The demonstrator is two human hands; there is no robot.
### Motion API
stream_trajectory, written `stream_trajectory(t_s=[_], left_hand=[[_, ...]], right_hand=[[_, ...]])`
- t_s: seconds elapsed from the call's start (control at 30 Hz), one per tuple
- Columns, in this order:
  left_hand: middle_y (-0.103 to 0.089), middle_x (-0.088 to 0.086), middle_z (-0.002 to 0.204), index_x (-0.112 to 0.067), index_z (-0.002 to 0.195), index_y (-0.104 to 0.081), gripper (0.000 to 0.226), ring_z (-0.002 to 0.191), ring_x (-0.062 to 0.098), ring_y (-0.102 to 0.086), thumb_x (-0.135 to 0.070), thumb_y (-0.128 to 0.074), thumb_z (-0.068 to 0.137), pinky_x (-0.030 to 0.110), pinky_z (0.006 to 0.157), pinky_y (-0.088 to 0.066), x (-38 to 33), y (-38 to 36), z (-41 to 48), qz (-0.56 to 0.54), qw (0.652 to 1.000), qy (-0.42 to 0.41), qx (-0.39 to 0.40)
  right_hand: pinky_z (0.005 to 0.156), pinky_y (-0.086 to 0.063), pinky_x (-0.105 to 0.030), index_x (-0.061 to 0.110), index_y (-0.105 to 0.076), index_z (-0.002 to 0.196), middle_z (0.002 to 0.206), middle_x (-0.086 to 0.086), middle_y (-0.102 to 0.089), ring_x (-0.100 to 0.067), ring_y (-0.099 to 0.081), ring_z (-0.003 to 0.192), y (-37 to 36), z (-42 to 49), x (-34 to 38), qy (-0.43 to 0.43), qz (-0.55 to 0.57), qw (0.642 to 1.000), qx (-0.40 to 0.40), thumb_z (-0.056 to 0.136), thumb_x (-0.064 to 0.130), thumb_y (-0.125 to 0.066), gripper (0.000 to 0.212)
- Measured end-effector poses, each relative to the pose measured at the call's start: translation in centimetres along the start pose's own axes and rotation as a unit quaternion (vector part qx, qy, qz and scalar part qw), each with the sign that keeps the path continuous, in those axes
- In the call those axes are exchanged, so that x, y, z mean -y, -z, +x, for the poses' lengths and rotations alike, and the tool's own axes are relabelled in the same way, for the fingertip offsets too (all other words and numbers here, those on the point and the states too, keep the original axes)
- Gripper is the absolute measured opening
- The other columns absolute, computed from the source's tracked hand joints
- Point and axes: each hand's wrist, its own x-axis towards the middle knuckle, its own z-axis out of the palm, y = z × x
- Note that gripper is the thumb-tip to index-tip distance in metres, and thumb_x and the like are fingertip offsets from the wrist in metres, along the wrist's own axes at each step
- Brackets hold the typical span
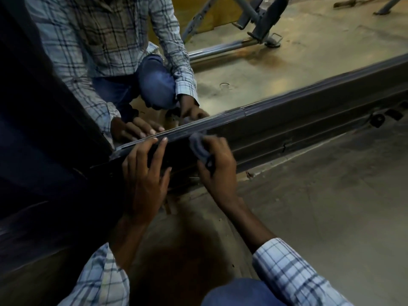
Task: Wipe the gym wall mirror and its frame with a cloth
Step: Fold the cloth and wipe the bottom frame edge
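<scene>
The wall mirror [254, 69] fills the upper part of the head view and reflects a crouching person in a checked shirt. Its dark bottom frame [298, 122] runs diagonally from lower left to upper right. My left hand [143, 177] rests on the frame with straight fingers, fingertips at the frame's top edge. Just to its right, my right hand [217, 162] grips a bunched grey-blue cloth [199, 146] and presses it against the frame's front face. A dark vertical frame piece [44, 107] stands at the left.
The floor [320, 206] is bare concrete, stained near the frame's foot. The mirror shows the reflection of gym equipment legs [262, 25] and a metal bar [220, 50]. A small dark bracket [378, 119] sits on the frame at far right. My knee [238, 292] is at the bottom.
</scene>
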Motion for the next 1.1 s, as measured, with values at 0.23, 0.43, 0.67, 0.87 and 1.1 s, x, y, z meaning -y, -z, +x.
stream_trajectory(t_s=[0.23, 0.43, 0.67, 0.87, 1.1], left_hand=[[-0.048, 0.018, 0.146, -0.011, 0.152, -0.05, 0.076, 0.133, 0.036, -0.043, -0.018, -0.082, 0.083, 0.053, 0.103, -0.038, -2.9, -1.2, 1.1, -0.007, 0.999, -0.034, -0.002], [-0.049, 0.018, 0.146, -0.009, 0.153, -0.048, 0.076, 0.132, 0.036, -0.045, -0.017, -0.081, 0.084, 0.053, 0.104, -0.038, -6.8, -2.3, 3.0, -0.031, 0.998, -0.058, 0.017], [-0.05, 0.021, 0.145, -0.007, 0.151, -0.049, 0.073, 0.134, 0.037, -0.043, -0.015, -0.081, 0.086, 0.053, 0.105, -0.039, -10.8, -3.6, 6.2, -0.048, 0.994, -0.088, 0.044], [-0.054, 0.021, 0.14, -0.005, 0.149, -0.051, 0.068, 0.13, 0.038, -0.051, -0.016, -0.077, 0.087, 0.054, 0.105, -0.047, -12.6, -3.7, 8.8, -0.048, 0.987, -0.133, 0.072], [-0.057, 0.021, 0.136, -0.004, 0.145, -0.055, 0.068, 0.123, 0.036, -0.052, -0.015, -0.082, 0.083, 0.052, 0.098, -0.052, -14.4, -4.2, 11.2, -0.041, 0.978, -0.183, 0.092]], right_hand=[[0.087, -0.053, -0.032, 0.004, -0.064, 0.124, 0.114, -0.01, -0.059, -0.018, -0.06, 0.102, 3.2, 2.2, -1.1, -0.023, 0.013, 0.999, -0.041, 0.078, -0.008, -0.067, 0.048], [0.09, -0.056, -0.046, 0.008, -0.062, 0.124, 0.118, -0.009, -0.061, -0.02, -0.063, 0.105, 9.5, 6.8, -5.6, -0.133, 0.048, 0.962, -0.233, 0.082, 0.0, -0.067, 0.043], [0.094, -0.054, -0.033, 0.009, -0.064, 0.129, 0.126, -0.009, -0.058, -0.021, -0.062, 0.112, 11.3, 6.3, -4.6, 0.055, -0.039, 0.994, 0.081, 0.079, 0.0, -0.068, 0.05], [0.092, -0.055, -0.043, 0.009, -0.067, 0.121, 0.115, -0.012, -0.061, -0.019, -0.061, 0.104, 17.6, 10.3, -9.4, -0.096, -0.049, 0.978, -0.177, 0.081, 0.0, -0.07, 0.042], [0.094, -0.055, -0.04, 0.009, -0.063, 0.128, 0.123, -0.008, -0.061, -0.019, -0.063, 0.112, 17.9, 9.6, -9.9, 0.009, 0.005, 0.999, -0.044, 0.083, -0.002, -0.067, 0.047]])
